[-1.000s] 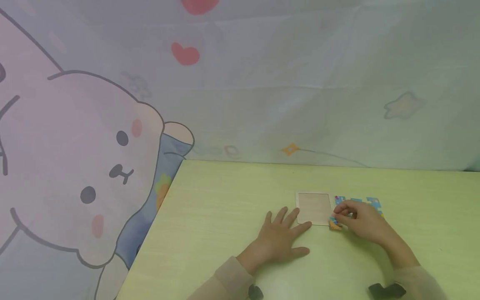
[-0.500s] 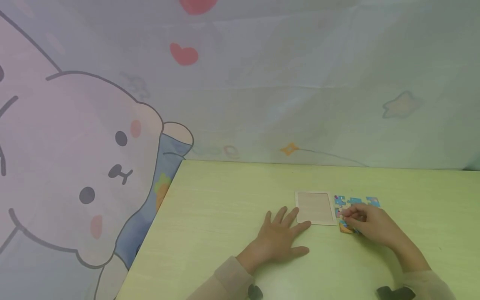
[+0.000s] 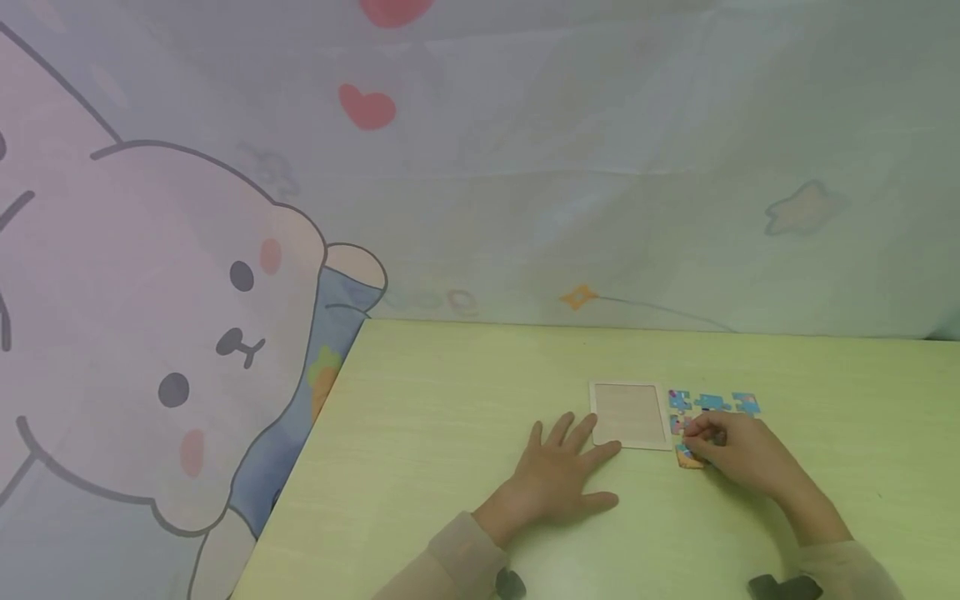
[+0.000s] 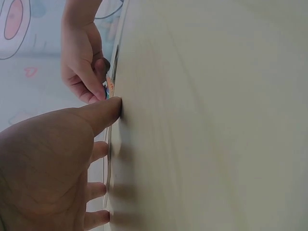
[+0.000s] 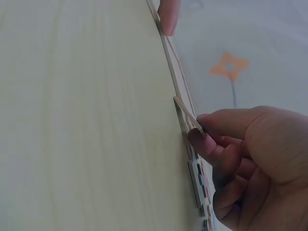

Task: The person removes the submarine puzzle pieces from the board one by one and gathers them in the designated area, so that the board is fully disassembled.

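My right hand [image 3: 738, 454] pinches a jigsaw puzzle piece [image 3: 687, 457], orange and blue, between thumb and index finger. In the right wrist view the piece [image 5: 187, 113] is tilted, one edge near the tabletop. Just right of a shallow wooden puzzle tray [image 3: 630, 415], with a plain bare floor, lie more puzzle pieces [image 3: 711, 402] in blue and pink; my right hand hides some of them. My left hand [image 3: 555, 479] lies palm down with fingers spread, fingertips at the tray's left and lower edge. The left wrist view shows its thumb [image 4: 103, 113] straight.
The pale yellow-green table [image 3: 450, 400] carries the tray and pieces. Behind it hangs a printed cloth [image 3: 525, 167] with hearts, stars and a large cartoon animal on the left.
My right hand has moved a little to the right with the pinched piece, away from the tray's lower right corner, and then barely shifts. My left hand stays still.
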Demonstrator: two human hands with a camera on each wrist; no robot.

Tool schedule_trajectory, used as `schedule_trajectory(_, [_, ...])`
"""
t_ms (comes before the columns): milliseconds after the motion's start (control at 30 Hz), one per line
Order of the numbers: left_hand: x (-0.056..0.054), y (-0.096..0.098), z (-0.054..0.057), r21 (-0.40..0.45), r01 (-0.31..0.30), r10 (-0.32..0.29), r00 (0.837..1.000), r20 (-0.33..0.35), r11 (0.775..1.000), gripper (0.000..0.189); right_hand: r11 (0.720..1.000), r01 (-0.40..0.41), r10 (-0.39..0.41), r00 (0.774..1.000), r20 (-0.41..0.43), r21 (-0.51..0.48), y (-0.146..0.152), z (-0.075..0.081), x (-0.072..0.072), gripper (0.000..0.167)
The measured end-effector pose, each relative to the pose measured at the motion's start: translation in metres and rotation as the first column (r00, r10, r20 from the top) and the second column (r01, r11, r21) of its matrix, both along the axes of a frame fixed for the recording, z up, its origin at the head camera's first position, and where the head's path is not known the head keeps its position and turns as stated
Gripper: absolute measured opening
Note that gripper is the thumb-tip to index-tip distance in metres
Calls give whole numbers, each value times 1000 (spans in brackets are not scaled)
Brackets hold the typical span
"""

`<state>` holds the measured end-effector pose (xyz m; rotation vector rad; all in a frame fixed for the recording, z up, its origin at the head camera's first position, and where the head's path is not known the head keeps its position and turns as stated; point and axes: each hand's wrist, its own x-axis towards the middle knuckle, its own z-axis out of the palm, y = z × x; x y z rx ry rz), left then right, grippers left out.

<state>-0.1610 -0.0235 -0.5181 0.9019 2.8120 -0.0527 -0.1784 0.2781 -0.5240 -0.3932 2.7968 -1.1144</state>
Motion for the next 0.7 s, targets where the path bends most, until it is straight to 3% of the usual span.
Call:
schedule_trajectory(433, [0, 1, -1, -2, 0, 0, 1000, 4, 1000, 71, 997, 49, -48, 999, -16, 51, 1, 2, 2, 17])
schedule_trajectory(700, [0, -7, 4, 20, -17, 17, 1000, 19, 1000, 72, 994, 97, -95, 994, -45, 49, 15, 20, 7, 23])
